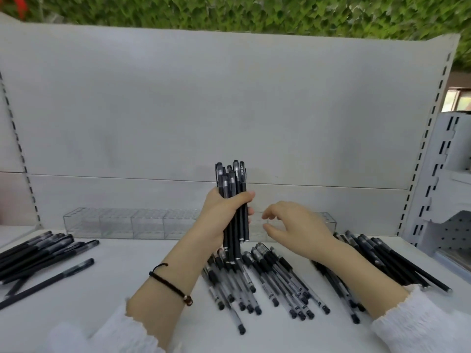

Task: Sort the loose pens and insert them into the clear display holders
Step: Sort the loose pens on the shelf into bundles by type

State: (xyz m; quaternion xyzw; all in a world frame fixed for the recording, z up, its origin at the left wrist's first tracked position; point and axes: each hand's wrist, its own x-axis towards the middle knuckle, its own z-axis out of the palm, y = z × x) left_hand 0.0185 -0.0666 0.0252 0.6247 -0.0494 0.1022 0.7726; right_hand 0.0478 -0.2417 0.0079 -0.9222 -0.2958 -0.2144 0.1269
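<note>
A white back panel (229,110) fills most of the upper and middle frame, with a leafy green wall (254,14) along the top edge. Below it, the white shelf (102,301) spreads across the lower half.

A row of clear display holders (114,224) runs along the foot of the panel at mid-frame, partly hidden behind the hands.

Loose black pens lie on the shelf in three heaps: a left heap (33,253) at the frame's left edge, a centre heap (270,281) at lower centre, and a right heap (387,261) at right, partly under the right forearm.

At centre, the left hand (221,220) has its fingers and thumb wrapped round an upright bundle of pens (233,179), caps up, held above the centre heap and in front of the holders. Just right of it, the right hand (298,225) hovers with fingers loosely curled, holding nothing.

A single pen (51,280) lies apart at lower left. A dark cord bracelet (168,284) circles the left wrist.
</note>
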